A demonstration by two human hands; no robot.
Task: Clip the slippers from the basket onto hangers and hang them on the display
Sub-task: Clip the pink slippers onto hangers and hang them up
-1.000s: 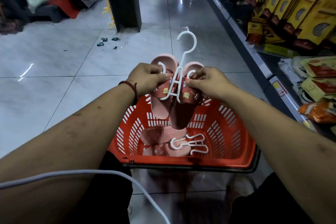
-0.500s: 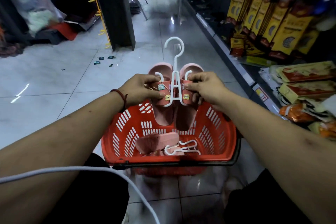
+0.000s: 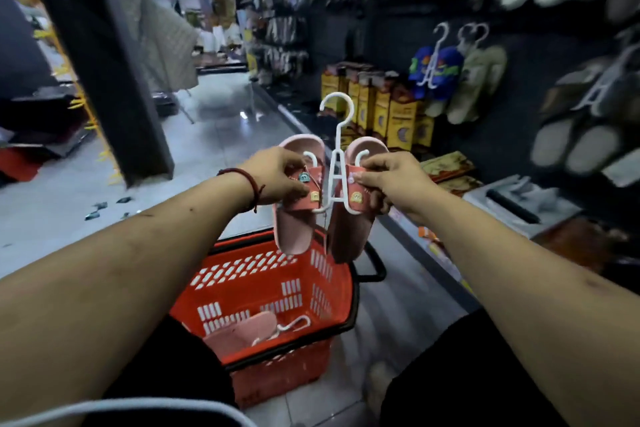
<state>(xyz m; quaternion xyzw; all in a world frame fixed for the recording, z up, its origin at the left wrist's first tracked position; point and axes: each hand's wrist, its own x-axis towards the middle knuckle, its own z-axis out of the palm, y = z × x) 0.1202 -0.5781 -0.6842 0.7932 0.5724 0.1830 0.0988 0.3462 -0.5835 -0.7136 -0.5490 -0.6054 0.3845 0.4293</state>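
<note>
A pair of pink slippers (image 3: 294, 229) hangs on a white plastic hanger (image 3: 335, 163), held up in front of me above the red basket (image 3: 277, 288). My left hand (image 3: 277, 175) pinches the strap of the left slipper. My right hand (image 3: 388, 177) pinches the strap of the right slipper. The hanger's hook points up between both hands. Another pink slipper (image 3: 235, 334) and a spare white hanger (image 3: 294, 324) lie in the basket. The dark display wall (image 3: 540, 55) on the right carries hung slippers.
Blue slippers (image 3: 434, 69) and beige slippers (image 3: 474, 87) hang on white hangers on the display. Yellow boxes (image 3: 384, 104) stand on the low shelf below. A dark pillar (image 3: 100, 59) rises at left. Tiled aisle floor (image 3: 214, 135) runs ahead. A white cable (image 3: 138, 407) crosses the bottom.
Both hands have lifted the hanger with the slippers higher, away from the basket. My view has swung up and right, bringing the display wall into sight.
</note>
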